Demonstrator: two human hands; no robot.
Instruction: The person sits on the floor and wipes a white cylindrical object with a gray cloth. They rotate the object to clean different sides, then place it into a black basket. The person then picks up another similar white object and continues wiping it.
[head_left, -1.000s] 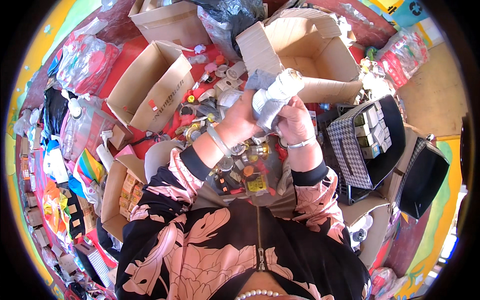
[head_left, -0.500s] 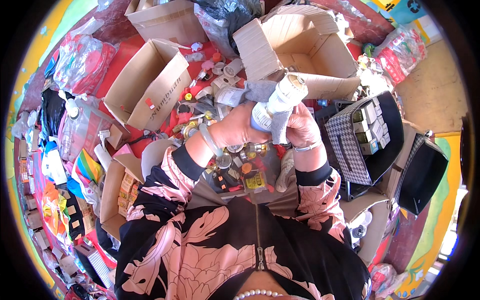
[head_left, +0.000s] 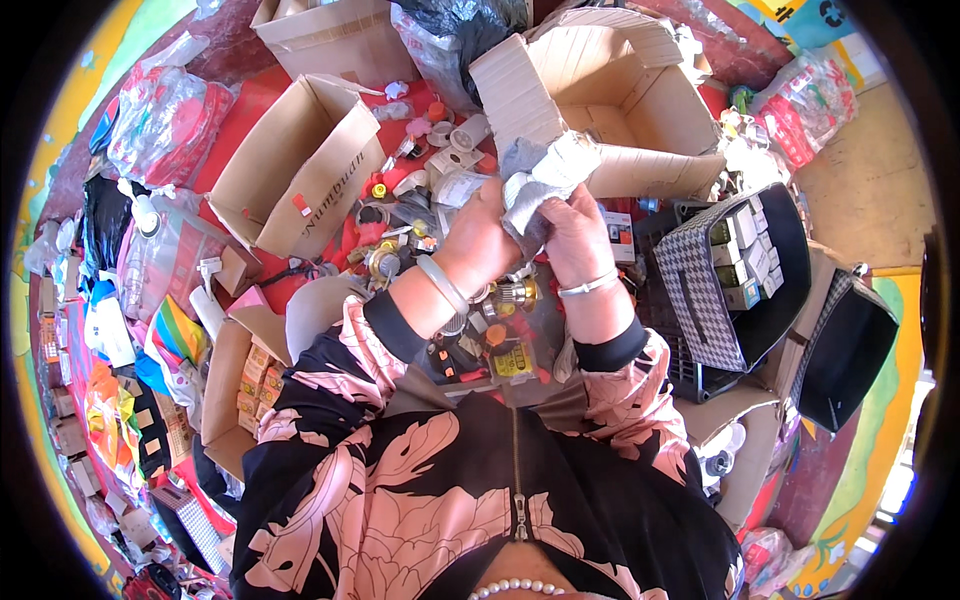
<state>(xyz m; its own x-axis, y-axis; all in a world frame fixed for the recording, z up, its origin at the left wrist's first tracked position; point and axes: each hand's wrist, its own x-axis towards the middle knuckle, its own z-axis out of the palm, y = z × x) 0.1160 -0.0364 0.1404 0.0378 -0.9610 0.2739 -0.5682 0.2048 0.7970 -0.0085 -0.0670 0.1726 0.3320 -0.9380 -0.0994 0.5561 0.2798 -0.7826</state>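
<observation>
A grey-and-white cloth point(head_left: 540, 195) is bunched between my two hands, above the heap of small parts. My left hand point(head_left: 482, 242) grips the cloth from the left side, fingers wrapped round it. On the right, my right hand point(head_left: 578, 235) pinches it with thumb and fingers. The white cylindrical item seen earlier is covered or turned so that I cannot make it out inside the cloth. Below my hands lie brass-coloured metal fittings point(head_left: 516, 292) and a yellow-labelled packet point(head_left: 513, 362).
An open cardboard box point(head_left: 610, 100) stands just beyond my hands, another cardboard box point(head_left: 300, 170) to the left. At right, a houndstooth basket point(head_left: 690, 280) holds several small cartons point(head_left: 742, 250). A carton of small boxes point(head_left: 225, 400) sits near my left elbow. Plastic bags point(head_left: 165, 120) line the far left.
Both hands have shifted slightly up and left. The cloth now wraps over the white cylindrical item, which was plainly visible before. An orange-and-white box beyond my right wrist has come into view.
</observation>
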